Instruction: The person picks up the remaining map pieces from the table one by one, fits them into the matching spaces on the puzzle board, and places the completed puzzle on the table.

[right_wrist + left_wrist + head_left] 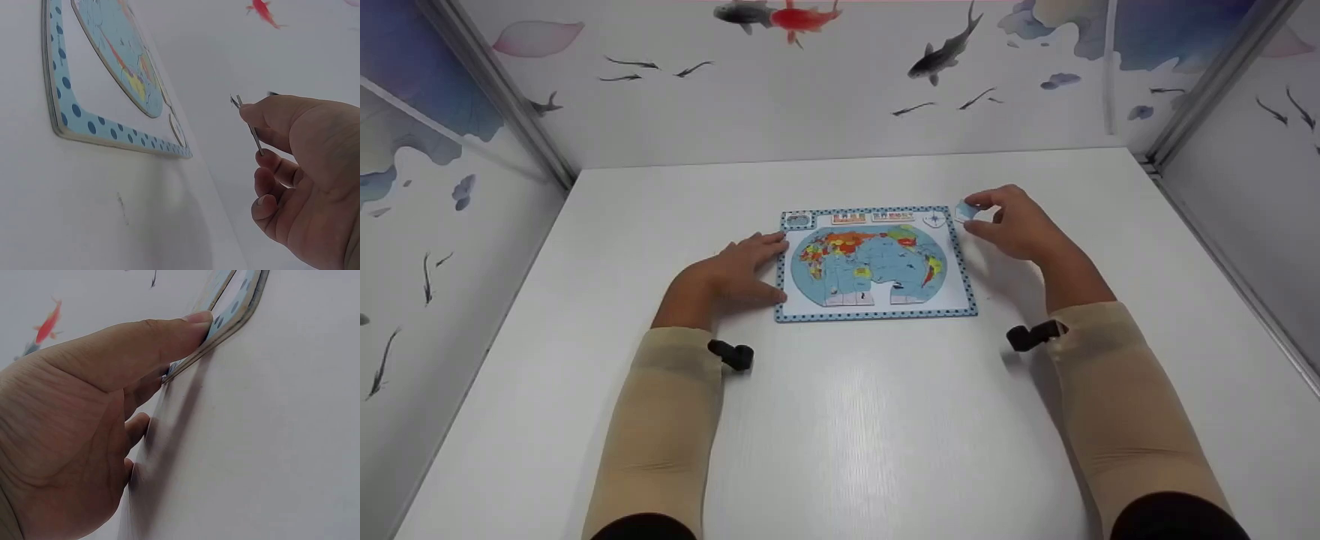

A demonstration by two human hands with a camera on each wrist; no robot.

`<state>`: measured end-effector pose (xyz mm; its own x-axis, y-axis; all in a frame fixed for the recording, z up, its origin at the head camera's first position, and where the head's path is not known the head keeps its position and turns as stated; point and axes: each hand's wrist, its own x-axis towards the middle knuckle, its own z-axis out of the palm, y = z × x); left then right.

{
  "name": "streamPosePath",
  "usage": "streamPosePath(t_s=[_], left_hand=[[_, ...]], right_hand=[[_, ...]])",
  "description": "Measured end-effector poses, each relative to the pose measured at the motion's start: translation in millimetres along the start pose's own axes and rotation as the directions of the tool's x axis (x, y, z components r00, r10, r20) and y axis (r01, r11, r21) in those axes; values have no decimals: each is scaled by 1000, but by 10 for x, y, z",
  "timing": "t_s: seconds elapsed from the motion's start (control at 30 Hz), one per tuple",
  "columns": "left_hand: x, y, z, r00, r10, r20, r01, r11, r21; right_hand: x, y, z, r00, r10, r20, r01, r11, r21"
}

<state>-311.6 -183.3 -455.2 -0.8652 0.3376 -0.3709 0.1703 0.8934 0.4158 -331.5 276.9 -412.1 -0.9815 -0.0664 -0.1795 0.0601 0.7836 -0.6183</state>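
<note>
A world map puzzle board (877, 314) with a dotted blue border lies flat on the table. Its oval map (885, 255) has a white gap low in the middle. My left hand (739, 268) rests at the board's left edge, thumb and fingers spread; in the left wrist view the thumb (169, 334) touches the dotted border. Off the top right corner, my right hand (1016, 221) pinches a light blue puzzle piece (964, 211) between thumb and fingers. That piece (254, 135) appears thin and edge-on in the right wrist view, held above the table.
The white table (870, 420) is bounded by a back wall (840, 112) painted with fish and by side panels on the left and right. Metal posts (1222, 82) stand at the rear corners. Both forearms wear beige sleeves (671, 420) with a black wrist mount (733, 355) at each cuff.
</note>
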Motion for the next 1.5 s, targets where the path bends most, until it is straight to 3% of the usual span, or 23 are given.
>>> streamPosePath(t_s=[0.4, 0.63, 0.97, 1.23, 1.5], left_hand=[[7, -20, -6, 1000, 1, 1, -1, 1000, -5], [7, -9, -12, 1000, 1, 18, -1, 1000, -5], [4, -21, -13, 1000, -5, 17, 6, 1000, -22], [-3, -3, -11, 1000, -23, 9, 23, 1000, -19], [9, -1, -15, 1000, 8, 5, -8, 1000, 1]], right_hand=[[-164, -320, 126, 995, -96, 18, 97, 995, -16], [-293, -540, 245, 975, -210, 71, 213, 976, -45], [-463, -754, 447, 948, -287, 134, 296, 954, -46], [-508, -833, 541, 937, -295, 188, 311, 948, -64], [-500, -826, 642, 929, -299, 217, 326, 940, -101]])
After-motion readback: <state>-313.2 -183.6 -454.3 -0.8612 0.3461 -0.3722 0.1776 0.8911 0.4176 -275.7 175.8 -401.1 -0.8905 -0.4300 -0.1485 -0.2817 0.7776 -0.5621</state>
